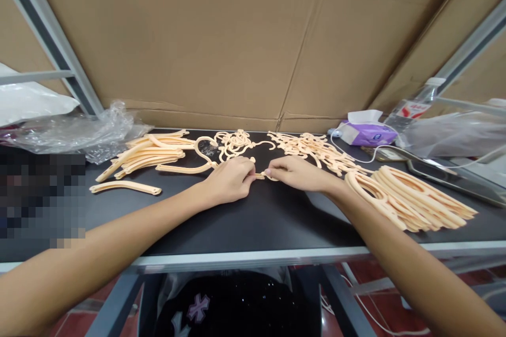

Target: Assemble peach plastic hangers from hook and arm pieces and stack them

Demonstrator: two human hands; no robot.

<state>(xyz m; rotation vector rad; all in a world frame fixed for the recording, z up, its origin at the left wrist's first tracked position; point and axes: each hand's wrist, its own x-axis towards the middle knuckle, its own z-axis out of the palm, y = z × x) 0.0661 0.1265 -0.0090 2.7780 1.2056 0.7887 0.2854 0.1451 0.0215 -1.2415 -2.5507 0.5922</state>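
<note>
My left hand (pixel 231 180) is closed around a cream plastic clothes-hanger part, whose long arm (pixel 184 169) sticks out to the left above the black tabletop. A curved cream piece (pixel 202 157) rises beside that hand; whether it is joined to the held part I cannot tell. My right hand (pixel 296 172) pinches a small cream piece (pixel 272 178) close to the left fingers, and the fingers hide most of it. Just behind the hands lie a heap of curled cream pieces (pixel 236 142) and a spread pile of cream hook-shaped pieces (pixel 312 148).
Stacked hanger arms (pixel 152 155) lie at left, a single arm (pixel 125 187) before them. Assembled-looking hanger pieces (pixel 415 200) are stacked at right. Behind are a purple tissue pack (pixel 367 133), a white cable, a phone-like device, a bottle (pixel 419 102) and clear plastic bags (pixel 90 129).
</note>
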